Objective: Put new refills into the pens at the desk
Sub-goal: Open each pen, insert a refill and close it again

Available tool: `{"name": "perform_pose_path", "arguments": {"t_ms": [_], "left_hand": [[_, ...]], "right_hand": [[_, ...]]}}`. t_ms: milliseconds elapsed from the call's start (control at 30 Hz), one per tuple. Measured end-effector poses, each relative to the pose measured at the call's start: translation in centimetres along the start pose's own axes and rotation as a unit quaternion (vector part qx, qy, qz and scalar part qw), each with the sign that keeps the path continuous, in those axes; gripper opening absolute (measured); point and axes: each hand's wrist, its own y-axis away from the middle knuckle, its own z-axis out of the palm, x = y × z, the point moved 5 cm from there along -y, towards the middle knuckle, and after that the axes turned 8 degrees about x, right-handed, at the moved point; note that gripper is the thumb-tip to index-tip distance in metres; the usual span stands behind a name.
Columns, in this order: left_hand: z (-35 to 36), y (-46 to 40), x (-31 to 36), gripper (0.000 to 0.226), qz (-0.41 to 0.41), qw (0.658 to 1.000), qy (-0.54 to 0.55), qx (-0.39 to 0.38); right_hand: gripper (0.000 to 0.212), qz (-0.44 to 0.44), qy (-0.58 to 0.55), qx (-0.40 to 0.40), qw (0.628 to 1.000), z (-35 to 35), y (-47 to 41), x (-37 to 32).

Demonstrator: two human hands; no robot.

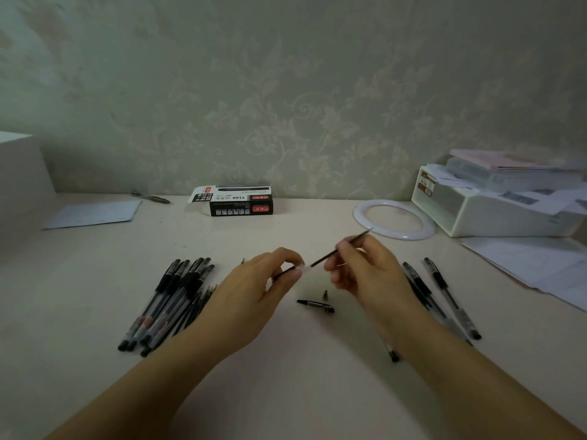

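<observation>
The left hand is above the middle of the desk. Its thumb and fingers pinch a clear pen barrel. The right hand is just beside it and pinches a thin dark refill. The refill slants up toward the right. Its low end meets the open end of the barrel.

Under the hands, a black pen cap lies flat on the desk. A tiny dark tip piece lies just above it, not touching it.

To the left lies a pile of pens, close together and pointing up and a bit right. To the right lie a few more pens, partly hidden under the right arm.

The near part of the desk, between the two arms, is bare.

Farther back, a black refill box stands near the wall. A single pen and a pale sheet lie at the back left. A white ring lies at the back right, near the refill's top end. Beside it sits a white tray full of papers, with loose papers in front, near the right edge.
</observation>
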Motion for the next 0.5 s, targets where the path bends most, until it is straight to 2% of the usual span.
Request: {"name": "perform_pose_path", "arguments": {"t_ms": [67, 167, 500], "left_hand": [[-0.08, -0.11, -0.14, 0.018, -0.008, 1.000, 0.012, 0.001], [-0.02, -0.10, -0.06, 0.018, -0.014, 1.000, 0.024, 0.000], [0.09, -0.11, -0.21, 0.016, -0.030, 0.996, 0.079, -0.005]], "right_hand": [[0.015, 0.019, -0.054, 0.034, 0.998, -0.65, -0.36, -0.10], [0.015, 0.039, -0.102, 0.043, 0.993, -0.98, -0.57, -0.05], [0.016, 0.046, -0.116, 0.037, 0.991, -0.86, -0.65, 0.10]]}}
